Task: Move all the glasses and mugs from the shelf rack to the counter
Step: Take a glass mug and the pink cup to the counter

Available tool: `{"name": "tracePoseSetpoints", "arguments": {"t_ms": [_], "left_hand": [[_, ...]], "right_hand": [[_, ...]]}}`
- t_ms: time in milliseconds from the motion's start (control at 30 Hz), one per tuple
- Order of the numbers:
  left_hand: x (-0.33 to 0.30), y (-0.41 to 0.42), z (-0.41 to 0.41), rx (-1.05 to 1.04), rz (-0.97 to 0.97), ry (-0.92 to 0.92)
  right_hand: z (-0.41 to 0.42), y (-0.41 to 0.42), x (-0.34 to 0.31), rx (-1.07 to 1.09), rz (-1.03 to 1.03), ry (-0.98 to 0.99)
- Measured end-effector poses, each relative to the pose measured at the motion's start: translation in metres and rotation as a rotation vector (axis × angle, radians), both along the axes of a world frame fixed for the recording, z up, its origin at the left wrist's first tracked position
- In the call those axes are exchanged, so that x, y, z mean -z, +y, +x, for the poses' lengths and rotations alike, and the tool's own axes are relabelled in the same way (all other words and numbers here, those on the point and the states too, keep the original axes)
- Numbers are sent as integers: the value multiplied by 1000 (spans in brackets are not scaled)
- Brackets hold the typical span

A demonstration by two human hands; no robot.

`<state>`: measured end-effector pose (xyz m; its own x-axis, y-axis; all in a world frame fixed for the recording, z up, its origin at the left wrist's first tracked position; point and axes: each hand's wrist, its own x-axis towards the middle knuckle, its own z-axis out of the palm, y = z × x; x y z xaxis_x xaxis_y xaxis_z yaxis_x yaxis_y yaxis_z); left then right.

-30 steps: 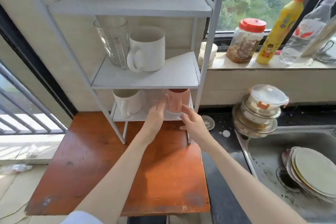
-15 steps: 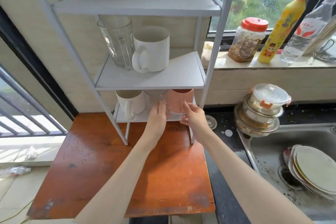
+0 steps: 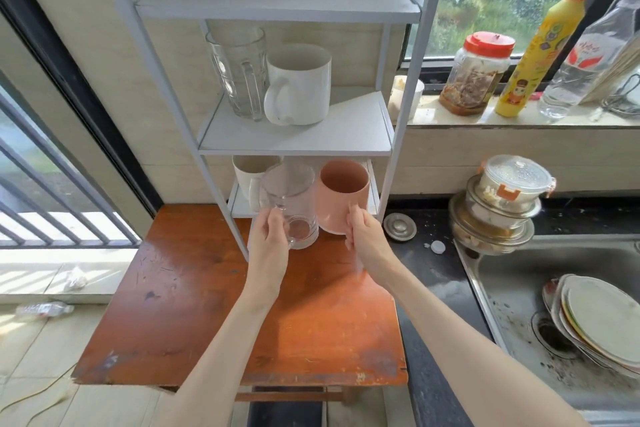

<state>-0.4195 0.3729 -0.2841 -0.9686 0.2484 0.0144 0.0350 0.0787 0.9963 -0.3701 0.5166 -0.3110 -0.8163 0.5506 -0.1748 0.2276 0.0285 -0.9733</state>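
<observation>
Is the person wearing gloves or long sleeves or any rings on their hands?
No gloves, and no rings, watch or bracelet that I can see. The left hand and right hand are bare, and both forearms are bare all the way down to the bottom edge of the picture. No sleeve shows in this view, so I can't tell what is worn higher up.

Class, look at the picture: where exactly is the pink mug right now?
Head view, centre: the pink mug is at the rack's bottom shelf front, gripped by the right hand, right of the clear glass mug.
</observation>
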Motion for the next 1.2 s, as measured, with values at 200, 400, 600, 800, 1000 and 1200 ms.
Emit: {"name": "tracePoseSetpoints", "arguments": {"t_ms": [200, 400, 600, 800, 1000, 1200], "left_hand": [[-5, -31, 49, -46, -16, 54], [-18, -17, 131, 90, 10, 109], [-13, 32, 250, 274, 47, 84], [-23, 100, 379, 541, 87, 62], [-29, 171, 506, 897, 91, 29], [-19, 248, 638, 1166, 56, 3]], "right_hand": [[73, -15, -5, -84, 2, 35], [193, -8, -5, 1, -14, 36], [354, 18, -10, 268, 4, 31], [520, 39, -32, 568, 15, 29], [674, 52, -39, 856, 33, 30], [812, 69, -31, 1166, 34, 15]]}}
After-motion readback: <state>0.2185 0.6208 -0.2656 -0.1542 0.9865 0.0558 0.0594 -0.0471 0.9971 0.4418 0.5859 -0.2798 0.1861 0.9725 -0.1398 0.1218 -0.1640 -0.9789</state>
